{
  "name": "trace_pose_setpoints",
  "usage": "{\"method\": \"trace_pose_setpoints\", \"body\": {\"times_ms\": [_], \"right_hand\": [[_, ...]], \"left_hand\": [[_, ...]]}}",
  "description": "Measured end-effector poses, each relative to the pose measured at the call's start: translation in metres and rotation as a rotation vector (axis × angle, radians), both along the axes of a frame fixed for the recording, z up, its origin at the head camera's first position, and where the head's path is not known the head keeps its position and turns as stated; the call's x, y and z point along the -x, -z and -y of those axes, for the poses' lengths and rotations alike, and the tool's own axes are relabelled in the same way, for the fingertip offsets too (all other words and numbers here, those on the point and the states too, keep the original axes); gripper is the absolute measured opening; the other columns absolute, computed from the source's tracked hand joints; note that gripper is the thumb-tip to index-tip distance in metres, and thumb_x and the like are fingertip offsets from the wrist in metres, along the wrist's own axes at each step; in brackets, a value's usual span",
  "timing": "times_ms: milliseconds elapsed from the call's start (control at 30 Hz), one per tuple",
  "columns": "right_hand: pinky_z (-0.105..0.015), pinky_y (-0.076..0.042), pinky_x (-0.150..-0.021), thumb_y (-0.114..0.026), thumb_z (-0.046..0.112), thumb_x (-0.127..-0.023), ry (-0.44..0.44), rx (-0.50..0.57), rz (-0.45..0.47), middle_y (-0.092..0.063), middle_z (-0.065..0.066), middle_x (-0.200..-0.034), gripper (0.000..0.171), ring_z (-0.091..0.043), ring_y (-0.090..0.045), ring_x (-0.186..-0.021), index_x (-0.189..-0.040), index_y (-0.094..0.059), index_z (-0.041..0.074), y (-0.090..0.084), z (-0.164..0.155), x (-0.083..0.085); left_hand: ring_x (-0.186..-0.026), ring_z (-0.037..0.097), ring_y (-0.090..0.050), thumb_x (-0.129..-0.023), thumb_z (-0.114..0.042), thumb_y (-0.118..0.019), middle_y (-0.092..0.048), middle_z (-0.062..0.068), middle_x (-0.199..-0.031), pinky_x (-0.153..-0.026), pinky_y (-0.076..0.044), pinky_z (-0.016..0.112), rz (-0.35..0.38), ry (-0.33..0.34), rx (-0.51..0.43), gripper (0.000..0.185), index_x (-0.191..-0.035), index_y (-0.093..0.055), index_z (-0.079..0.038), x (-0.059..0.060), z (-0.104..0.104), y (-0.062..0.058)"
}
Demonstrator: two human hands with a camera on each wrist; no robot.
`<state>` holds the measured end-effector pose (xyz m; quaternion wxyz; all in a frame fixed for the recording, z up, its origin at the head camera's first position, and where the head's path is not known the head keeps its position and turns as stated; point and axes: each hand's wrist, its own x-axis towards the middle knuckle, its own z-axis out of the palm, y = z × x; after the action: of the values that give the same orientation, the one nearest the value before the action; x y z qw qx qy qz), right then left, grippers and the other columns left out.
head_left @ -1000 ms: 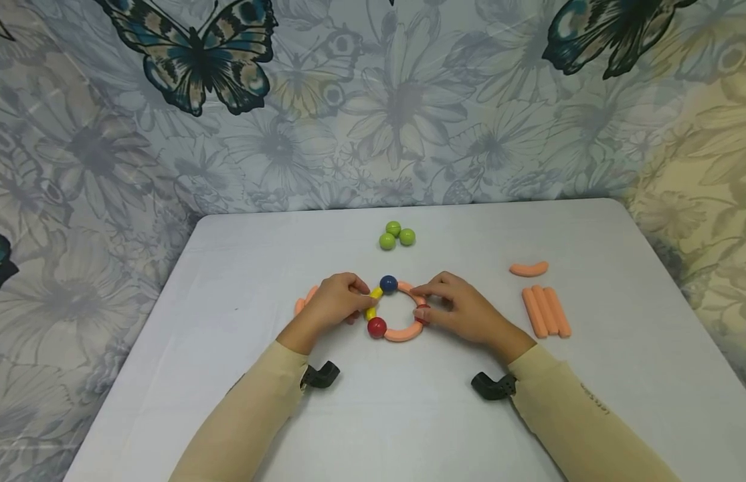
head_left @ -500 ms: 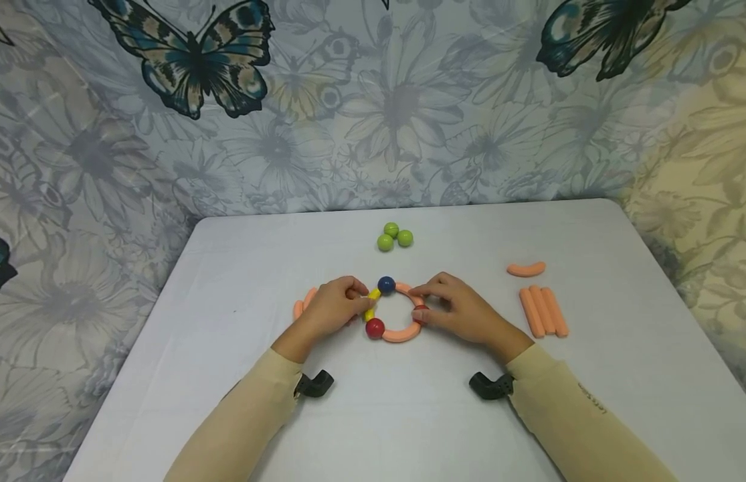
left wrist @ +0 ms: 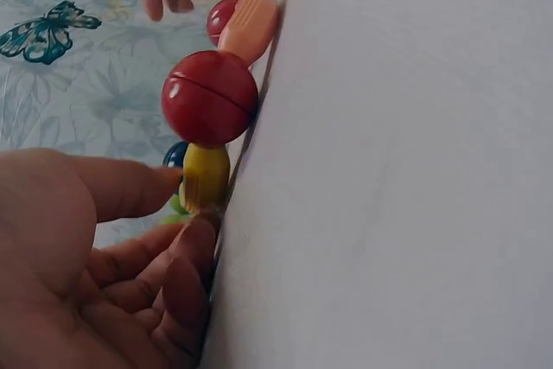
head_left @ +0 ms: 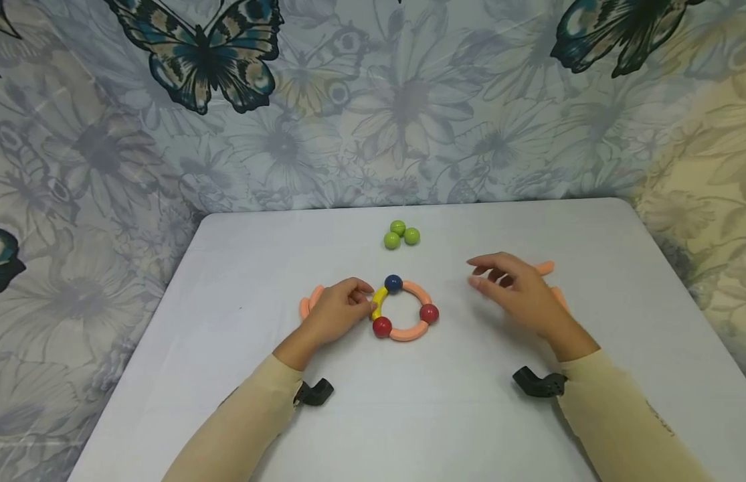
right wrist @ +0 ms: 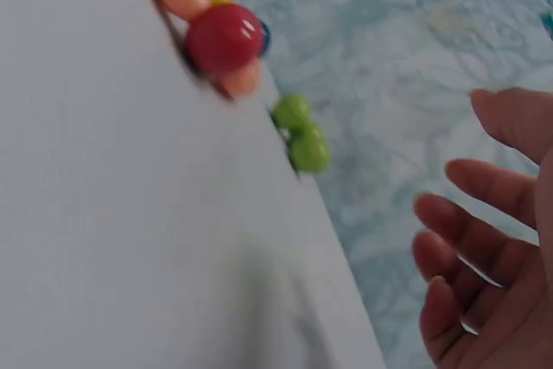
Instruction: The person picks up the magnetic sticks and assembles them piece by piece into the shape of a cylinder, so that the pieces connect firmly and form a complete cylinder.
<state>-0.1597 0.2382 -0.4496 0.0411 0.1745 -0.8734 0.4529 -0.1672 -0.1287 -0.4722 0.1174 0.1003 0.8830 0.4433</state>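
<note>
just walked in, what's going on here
A person is working on a ring of coloured balls and curved pieces. Their left hand is at the ring's yellow piece; whether it grips is unclear. The right hand is to the ring's right, holding nothing. The ring looks closed. Three green balls lie behind it, with loose orange pieces on both sides, partly hidden.

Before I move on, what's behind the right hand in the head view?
Past the right hand, an upper orange piece and a lower orange piece show in part on the white table. Their remaining lengths and anything else the hand covers cannot be seen.
</note>
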Motion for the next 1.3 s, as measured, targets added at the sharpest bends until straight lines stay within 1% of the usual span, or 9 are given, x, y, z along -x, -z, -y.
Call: {"method": "trace_pose_setpoints", "body": {"times_ms": [100, 200, 333, 367, 533, 667, 800, 1000, 1300], "right_hand": [[-0.021, -0.047, -0.083, -0.072, 0.017, -0.108, 0.111, 0.059, -0.025, -0.07, -0.005, -0.114, 0.033, -0.019, -0.061, -0.096, -0.138, -0.071, 0.004, -0.002, -0.029, -0.006], [-0.019, -0.048, -0.075, -0.069, 0.021, -0.11, 0.233, 0.101, 0.021, -0.068, -0.001, -0.117, 0.034, -0.017, -0.059, -0.092, -0.14, -0.069, 0.004, 0.001, -0.06, -0.013], [-0.021, -0.048, -0.067, -0.067, 0.027, -0.112, 0.341, 0.091, 0.086, -0.063, 0.005, -0.121, 0.042, -0.016, -0.056, -0.094, -0.146, -0.063, 0.004, 0.011, -0.094, -0.021], [-0.02, -0.048, -0.068, -0.066, 0.028, -0.112, 0.348, 0.067, 0.093, -0.062, 0.007, -0.122, 0.043, -0.014, -0.056, -0.095, -0.148, -0.062, 0.003, 0.014, -0.101, -0.022], [-0.019, -0.048, -0.069, -0.071, 0.022, -0.109, 0.292, -0.02, 0.117, -0.062, 0.008, -0.116, 0.047, -0.007, -0.058, -0.094, -0.149, -0.057, 0.0, 0.023, -0.122, -0.025], [-0.017, -0.045, -0.072, -0.076, 0.012, -0.104, 0.21, -0.072, 0.107, -0.066, 0.002, -0.114, 0.046, -0.006, -0.057, -0.091, -0.145, -0.059, -0.002, 0.027, -0.13, -0.022], [-0.018, -0.043, -0.07, -0.077, 0.008, -0.103, 0.179, -0.142, 0.101, -0.066, -0.006, -0.114, 0.044, -0.007, -0.054, -0.089, -0.143, -0.06, -0.002, 0.029, -0.133, -0.019], [-0.023, -0.043, -0.066, -0.077, 0.015, -0.105, 0.186, -0.205, 0.149, -0.064, -0.013, -0.112, 0.045, -0.009, -0.052, -0.086, -0.142, -0.06, -0.004, 0.027, -0.13, -0.018], [-0.027, -0.046, -0.067, -0.072, 0.03, -0.108, 0.206, -0.347, 0.231, -0.067, -0.015, -0.112, 0.049, -0.02, -0.057, -0.091, -0.141, -0.06, -0.003, 0.017, -0.126, -0.015]], "left_hand": [[-0.075, 0.017, -0.061, -0.102, -0.026, -0.08, -0.068, -0.003, -0.088, -0.067, -0.049, 0.032, -0.013, -0.033, 0.035, 0.026, -0.123, -0.074, -0.011, 0.002, -0.005, -0.001], [-0.07, 0.017, -0.061, -0.101, -0.03, -0.081, -0.07, -0.004, -0.081, -0.063, -0.045, 0.031, 0.002, -0.043, 0.068, 0.029, -0.121, -0.075, -0.01, 0.004, -0.011, -0.003], [-0.067, 0.017, -0.061, -0.1, -0.032, -0.082, -0.071, -0.005, -0.075, -0.061, -0.042, 0.031, 0.035, -0.044, 0.104, 0.033, -0.121, -0.074, -0.008, 0.005, -0.018, -0.009], [-0.067, 0.017, -0.062, -0.1, -0.032, -0.081, -0.071, -0.005, -0.074, -0.061, -0.043, 0.031, 0.039, -0.045, 0.11, 0.033, -0.121, -0.074, -0.007, 0.005, -0.019, -0.01], [-0.066, 0.017, -0.063, -0.1, -0.029, -0.079, -0.072, -0.007, -0.07, -0.061, -0.042, 0.032, 0.056, -0.069, 0.117, 0.028, -0.115, -0.071, -0.007, 0.004, -0.021, -0.014], [-0.058, 0.015, -0.06, -0.101, -0.027, -0.077, -0.073, -0.006, -0.067, -0.055, -0.041, 0.028, 0.091, -0.091, 0.113, 0.023, -0.109, -0.068, -0.007, 0.006, -0.022, -0.016], [-0.051, 0.016, -0.059, -0.104, -0.026, -0.075, -0.074, -0.003, -0.069, -0.049, -0.04, 0.026, 0.158, -0.114, 0.087, 0.022, -0.109, -0.065, -0.007, 0.007, -0.022, -0.017], [-0.05, 0.018, -0.061, -0.105, -0.03, -0.075, -0.076, -0.001, -0.074, -0.045, -0.04, 0.026, 0.235, -0.147, 0.061, 0.024, -0.107, -0.065, -0.008, 0.007, -0.019, -0.015], [-0.046, 0.02, -0.06, -0.104, -0.03, -0.076, -0.075, 0.0, -0.073, -0.045, -0.038, 0.026, 0.211, -0.13, 0.053, 0.022, -0.104, -0.067, -0.01, 0.008, -0.019, -0.008]]}}
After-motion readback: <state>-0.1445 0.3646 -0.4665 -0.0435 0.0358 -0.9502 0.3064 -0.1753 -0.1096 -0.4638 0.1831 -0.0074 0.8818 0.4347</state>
